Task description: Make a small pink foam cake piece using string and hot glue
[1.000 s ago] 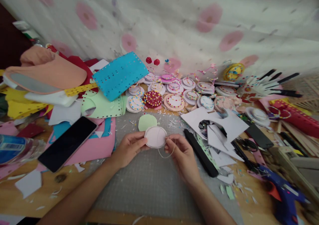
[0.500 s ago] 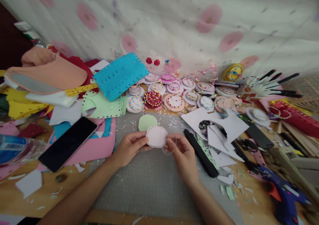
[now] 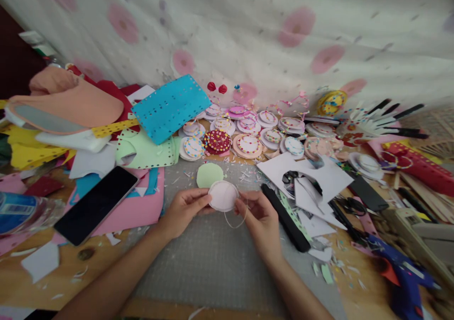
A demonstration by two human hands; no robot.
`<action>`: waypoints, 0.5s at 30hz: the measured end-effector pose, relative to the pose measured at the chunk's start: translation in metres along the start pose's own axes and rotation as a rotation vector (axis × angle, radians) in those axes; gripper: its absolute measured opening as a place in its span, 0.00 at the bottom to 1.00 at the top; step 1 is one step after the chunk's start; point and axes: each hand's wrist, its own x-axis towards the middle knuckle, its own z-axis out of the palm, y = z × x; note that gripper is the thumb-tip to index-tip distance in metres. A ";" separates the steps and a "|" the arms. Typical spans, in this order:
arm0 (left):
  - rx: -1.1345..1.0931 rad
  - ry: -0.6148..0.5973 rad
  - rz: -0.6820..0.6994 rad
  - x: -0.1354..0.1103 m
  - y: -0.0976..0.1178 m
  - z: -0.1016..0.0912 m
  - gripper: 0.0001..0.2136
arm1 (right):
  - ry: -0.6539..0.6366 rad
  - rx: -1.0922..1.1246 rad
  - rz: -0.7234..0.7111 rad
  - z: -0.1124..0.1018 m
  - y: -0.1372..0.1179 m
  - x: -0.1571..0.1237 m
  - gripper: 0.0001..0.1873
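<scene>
My left hand [image 3: 186, 211] pinches the left edge of a small white disc [image 3: 223, 196] between thumb and fingers. At the disc's right edge is my right hand [image 3: 258, 215], its thumb and forefinger closed on a thin pale cord [image 3: 234, 226] that droops in a loop below the disc. A pale green paper circle [image 3: 209, 174] lies flat on the grey cutting mat [image 3: 209, 272], just behind the disc. Whether the right fingertips also touch the disc is hard to see.
Several decorated small round hats [image 3: 248, 146] stand in rows at the back. A phone [image 3: 97, 204] and foam sheets [image 3: 172, 106] lie left. On the right are a black craft knife [image 3: 285, 218], white paper offcuts [image 3: 305, 178] and a blue glue gun [image 3: 404, 277].
The loop of cord below the disc hangs lower and wider than before. The disc has shifted very slightly, and both hands keep nearly the same place.
</scene>
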 end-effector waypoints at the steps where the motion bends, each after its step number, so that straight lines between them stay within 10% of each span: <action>1: 0.000 0.013 0.000 0.000 0.000 0.001 0.17 | 0.003 -0.005 -0.004 0.000 0.000 0.000 0.09; 15: 0.084 0.083 0.045 0.000 -0.009 -0.001 0.19 | -0.024 -0.119 0.001 0.001 0.001 -0.004 0.10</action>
